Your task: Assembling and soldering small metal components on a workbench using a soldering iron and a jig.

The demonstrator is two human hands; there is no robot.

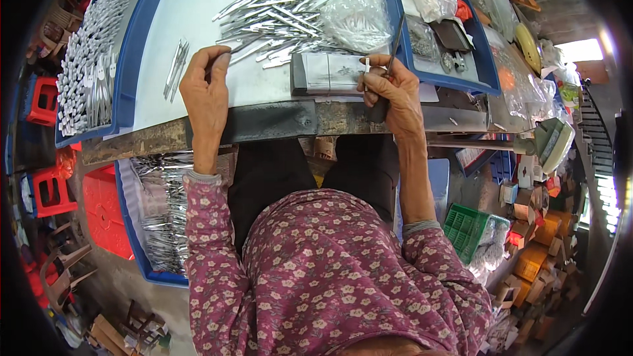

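My left hand (208, 82) is over the white tabletop, its fingers curled and thumb close to the index finger. Its fingertips meet the near edge of a loose pile of thin silvery metal strips (277, 20); whether they pinch one is unclear. My right hand (397, 92) is closed around a tool with a dark rounded handle (378, 111) and a thin dark shaft pointing away from me. A small white piece (366, 64) shows at its fingertips. Just left of this hand lies a dark block (299, 74) with white paper (333, 72) on top.
Several strips (175, 69) lie apart at left. A blue tray (135, 46) of metal pieces stands farther left, another blue tray (484, 82) at right. A clear plastic bag (356, 18) sits behind the block. Below the table edge are a blue bin (142, 257) and a green crate (463, 227).
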